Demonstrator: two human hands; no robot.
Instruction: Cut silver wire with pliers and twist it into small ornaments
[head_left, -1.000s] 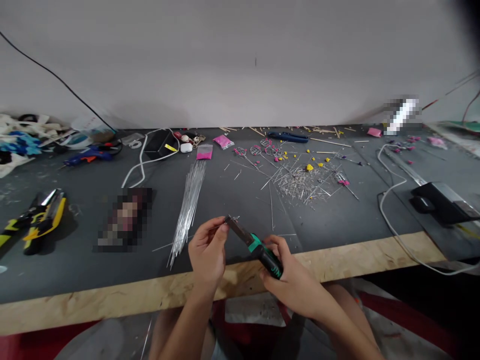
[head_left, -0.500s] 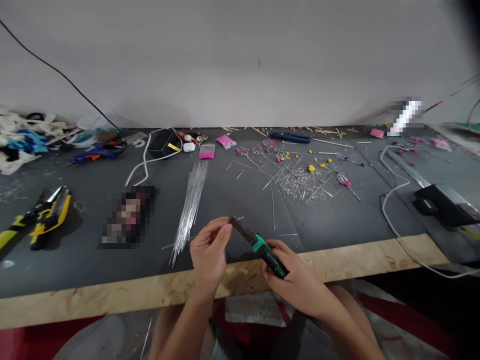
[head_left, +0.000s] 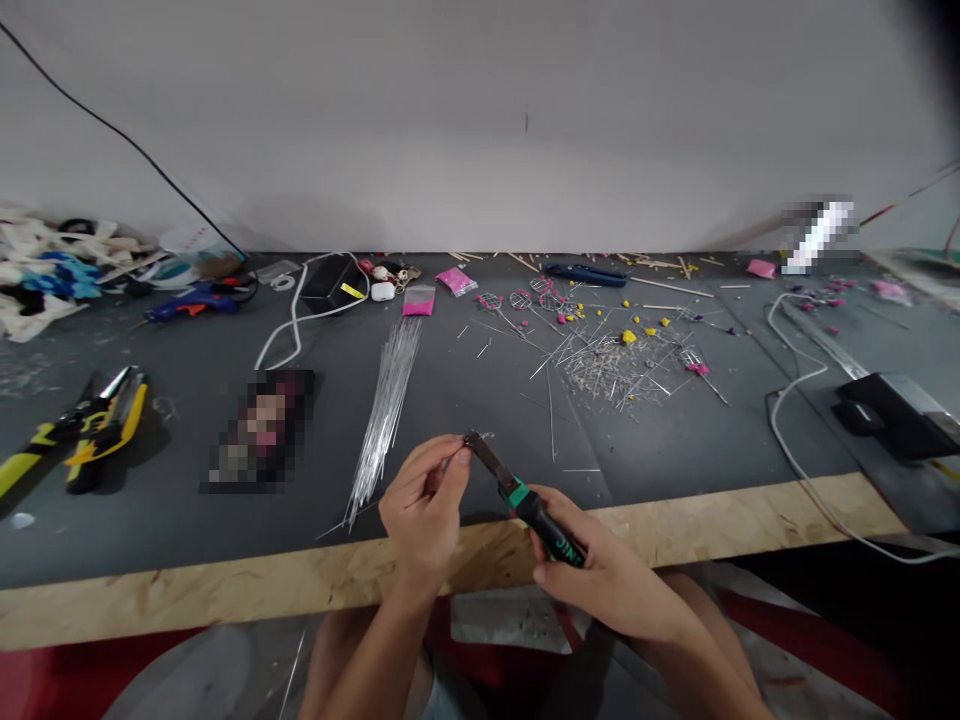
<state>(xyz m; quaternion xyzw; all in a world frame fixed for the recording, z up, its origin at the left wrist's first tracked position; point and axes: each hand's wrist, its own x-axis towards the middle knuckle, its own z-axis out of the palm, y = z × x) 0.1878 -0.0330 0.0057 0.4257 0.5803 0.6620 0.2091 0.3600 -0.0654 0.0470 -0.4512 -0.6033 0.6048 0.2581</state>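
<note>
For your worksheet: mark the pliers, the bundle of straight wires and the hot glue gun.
pliers [head_left: 551,533], head view, on the green-and-black handle.
bundle of straight wires [head_left: 386,405], head view, mid-length of the bundle.
hot glue gun [head_left: 187,303], head view, on its blue body.

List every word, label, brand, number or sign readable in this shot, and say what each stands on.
"NIC", partly covered green letters seen upside down: on the black-and-green handle of the pliers in the right hand.
Yellow label on the black box: too small to read.
Yellow-and-black pliers: no legible marking.
Nothing else can be read.
</note>
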